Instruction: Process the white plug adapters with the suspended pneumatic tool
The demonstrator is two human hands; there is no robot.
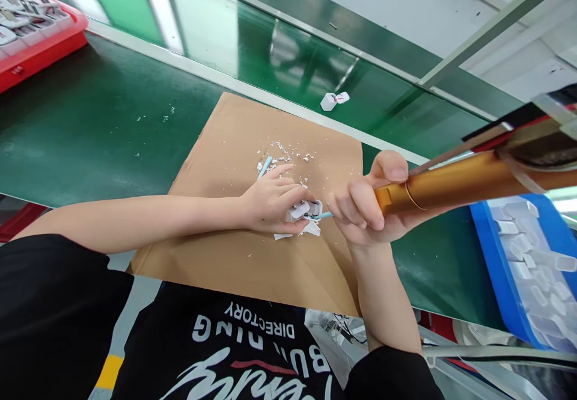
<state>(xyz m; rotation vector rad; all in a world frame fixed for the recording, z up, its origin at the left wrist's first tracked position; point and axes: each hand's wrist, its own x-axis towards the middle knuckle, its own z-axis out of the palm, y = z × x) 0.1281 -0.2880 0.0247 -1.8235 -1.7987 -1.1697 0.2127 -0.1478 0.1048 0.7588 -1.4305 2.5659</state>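
Note:
My left hand (277, 198) is closed around a small white plastic charger housing (300, 209), its fingers over the top and the thumb below. The housing looks opened at its right end, with grey parts showing inside. My right hand (365, 201) grips a gold cylindrical hand tool (437, 183). A thin light-blue tip (325, 215) reaches from that hand to the housing's open end; whether it touches is too small to tell. Near my left fingers lies a light-blue strip (265, 167). White plastic scraps (312, 228) sit just below the housing.
Brown cardboard (243, 129) covers part of the green table (135, 117), strewn with white crumbs. A red tray (49, 51) of parts stands far left. At right is a blue bin (491, 267) of white housings. Another opened white housing (329, 101) lies behind the cardboard.

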